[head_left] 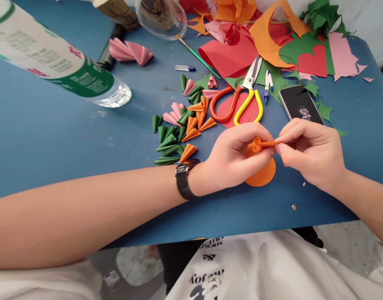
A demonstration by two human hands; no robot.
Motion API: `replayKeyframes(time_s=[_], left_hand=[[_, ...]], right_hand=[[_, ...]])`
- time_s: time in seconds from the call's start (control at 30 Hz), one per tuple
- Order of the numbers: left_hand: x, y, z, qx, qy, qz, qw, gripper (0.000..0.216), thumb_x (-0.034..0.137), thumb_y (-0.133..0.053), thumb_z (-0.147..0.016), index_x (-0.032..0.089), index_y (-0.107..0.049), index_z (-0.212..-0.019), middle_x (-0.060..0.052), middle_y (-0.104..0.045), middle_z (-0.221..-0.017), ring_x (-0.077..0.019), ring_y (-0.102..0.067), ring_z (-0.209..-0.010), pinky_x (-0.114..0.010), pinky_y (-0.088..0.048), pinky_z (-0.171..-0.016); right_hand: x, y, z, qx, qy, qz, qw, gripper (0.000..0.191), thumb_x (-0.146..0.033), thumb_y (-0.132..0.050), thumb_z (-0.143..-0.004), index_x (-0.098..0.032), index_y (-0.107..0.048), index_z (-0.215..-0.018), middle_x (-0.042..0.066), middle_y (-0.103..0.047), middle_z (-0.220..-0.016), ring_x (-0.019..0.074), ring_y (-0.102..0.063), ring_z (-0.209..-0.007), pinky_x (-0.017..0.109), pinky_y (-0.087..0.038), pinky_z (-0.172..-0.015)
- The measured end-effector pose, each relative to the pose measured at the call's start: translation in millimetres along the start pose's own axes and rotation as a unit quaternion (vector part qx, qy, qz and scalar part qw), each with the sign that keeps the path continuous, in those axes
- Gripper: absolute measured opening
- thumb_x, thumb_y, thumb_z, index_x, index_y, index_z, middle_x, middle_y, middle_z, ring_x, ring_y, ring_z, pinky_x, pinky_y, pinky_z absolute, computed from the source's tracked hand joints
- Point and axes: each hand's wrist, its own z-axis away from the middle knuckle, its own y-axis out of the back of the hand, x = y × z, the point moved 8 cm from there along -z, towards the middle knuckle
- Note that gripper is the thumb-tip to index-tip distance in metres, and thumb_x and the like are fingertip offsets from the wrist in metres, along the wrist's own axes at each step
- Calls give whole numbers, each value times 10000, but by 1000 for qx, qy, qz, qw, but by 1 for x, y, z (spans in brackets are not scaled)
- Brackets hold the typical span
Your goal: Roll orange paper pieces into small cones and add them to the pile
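Observation:
Both hands pinch a small rolled orange paper cone near the table's front edge. My left hand, with a black watch on its wrist, curls round the curled wide end. The fingertips of my right hand press on its narrow tip. Beneath my left hand lies an orange paper disc, partly covered. To the left is a pile of rolled paper cones in green, orange and pink. Scissors with one red and one yellow handle lie just beyond my hands, on a red paper piece.
A water bottle stands at the left. Pink folded paper, a green-handled brush, a pen and its cap lie farther back. A phone sits beyond my right hand. Coloured paper scraps cover the back right.

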Motion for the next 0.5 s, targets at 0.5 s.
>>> replayKeyframes(time_s=[0.5], left_hand=[[4,-1,3,-13,-20,-59,998,109,131,-651,-945,215,-710,-909,-47,-792,-916,-157,-726,-808,-311,-625,-771]], right_hand=[[-4,-2,-3,-31,17,42,998,259,-29,-783,-782,-265,-703,-710,-41,-695,-724,123,-633,-666,270,-537,-565]])
